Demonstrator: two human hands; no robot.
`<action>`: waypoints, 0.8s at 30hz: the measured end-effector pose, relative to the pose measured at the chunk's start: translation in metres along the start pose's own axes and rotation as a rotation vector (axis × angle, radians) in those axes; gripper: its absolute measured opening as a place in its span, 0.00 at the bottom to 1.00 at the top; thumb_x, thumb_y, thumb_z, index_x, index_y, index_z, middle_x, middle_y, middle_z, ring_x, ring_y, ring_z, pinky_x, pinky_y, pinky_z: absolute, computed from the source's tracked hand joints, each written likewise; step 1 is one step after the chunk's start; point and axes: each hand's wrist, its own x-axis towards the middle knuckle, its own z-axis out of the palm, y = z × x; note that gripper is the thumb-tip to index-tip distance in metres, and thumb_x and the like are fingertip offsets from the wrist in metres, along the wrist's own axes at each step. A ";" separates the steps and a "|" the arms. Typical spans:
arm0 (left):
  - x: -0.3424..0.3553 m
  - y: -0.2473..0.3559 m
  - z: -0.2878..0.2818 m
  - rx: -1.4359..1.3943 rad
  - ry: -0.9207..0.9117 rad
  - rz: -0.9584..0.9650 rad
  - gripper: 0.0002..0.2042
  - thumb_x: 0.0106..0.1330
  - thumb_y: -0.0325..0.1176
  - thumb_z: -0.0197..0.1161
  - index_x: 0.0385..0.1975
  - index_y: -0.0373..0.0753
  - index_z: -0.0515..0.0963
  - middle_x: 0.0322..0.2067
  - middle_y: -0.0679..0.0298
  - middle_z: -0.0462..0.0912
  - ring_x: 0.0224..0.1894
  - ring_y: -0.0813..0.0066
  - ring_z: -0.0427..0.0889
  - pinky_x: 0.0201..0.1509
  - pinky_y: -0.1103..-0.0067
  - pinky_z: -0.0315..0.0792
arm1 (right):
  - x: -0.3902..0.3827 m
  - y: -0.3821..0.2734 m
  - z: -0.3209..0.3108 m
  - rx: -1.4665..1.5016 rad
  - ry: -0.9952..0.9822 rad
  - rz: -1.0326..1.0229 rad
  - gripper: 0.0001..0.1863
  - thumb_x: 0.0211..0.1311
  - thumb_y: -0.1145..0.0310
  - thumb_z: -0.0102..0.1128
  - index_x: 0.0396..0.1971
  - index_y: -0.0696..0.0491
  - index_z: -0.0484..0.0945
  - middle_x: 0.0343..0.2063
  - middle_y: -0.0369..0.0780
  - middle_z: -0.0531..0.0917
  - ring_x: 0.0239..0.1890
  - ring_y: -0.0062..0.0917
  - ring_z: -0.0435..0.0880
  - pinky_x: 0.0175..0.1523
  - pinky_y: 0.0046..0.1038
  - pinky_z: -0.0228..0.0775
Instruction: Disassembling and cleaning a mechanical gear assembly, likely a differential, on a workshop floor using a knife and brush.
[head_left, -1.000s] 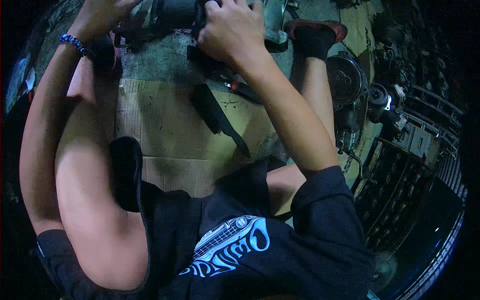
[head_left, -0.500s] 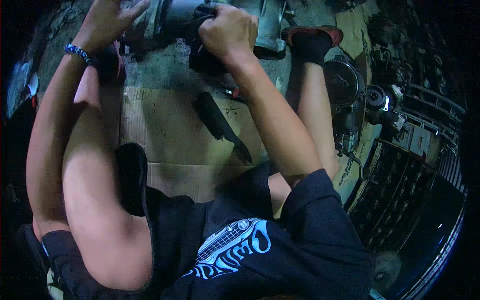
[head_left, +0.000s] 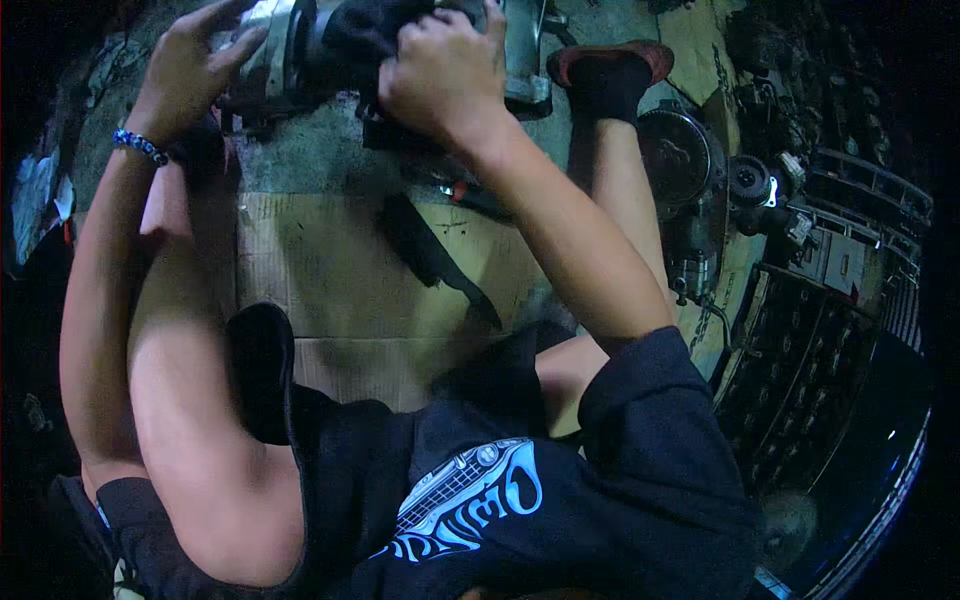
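At the top of the view a large grey metal machine part [head_left: 525, 60] with a rounded body lies between my feet. My left hand [head_left: 190, 75], with a blue beaded bracelet at the wrist, is at its left end. Those fingers are stretched out and apart, and I cannot tell if they touch the metal. My right hand [head_left: 445, 75] is curled over a bunched dark cloth [head_left: 365, 30] on the middle of the part, one finger sticking up. Part of the cloth is hidden under this hand. Below lies a long dark brush-like tool [head_left: 435, 255] with a narrow handle.
Flattened cardboard [head_left: 330, 290] covers the floor between my legs. A small red-tipped tool [head_left: 460, 190] lies near my right forearm. To the right are a round toothed metal disc [head_left: 680, 160], a smaller pulley-like part [head_left: 748, 180] and a dark rack [head_left: 800, 370].
My right hand has shifted slightly left and its fist has loosened, with more dark cloth showing. The left hand has moved slightly down and left. The whole view has shifted a little.
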 end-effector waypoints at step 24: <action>-0.011 -0.006 -0.005 -0.115 0.018 -0.013 0.23 0.65 0.38 0.62 0.60 0.43 0.70 0.51 0.54 0.80 0.51 0.71 0.79 0.55 0.74 0.73 | -0.007 0.031 -0.004 -0.199 0.055 0.352 0.40 0.50 0.48 0.54 0.63 0.56 0.65 0.66 0.56 0.58 0.72 0.46 0.46 0.70 0.58 0.32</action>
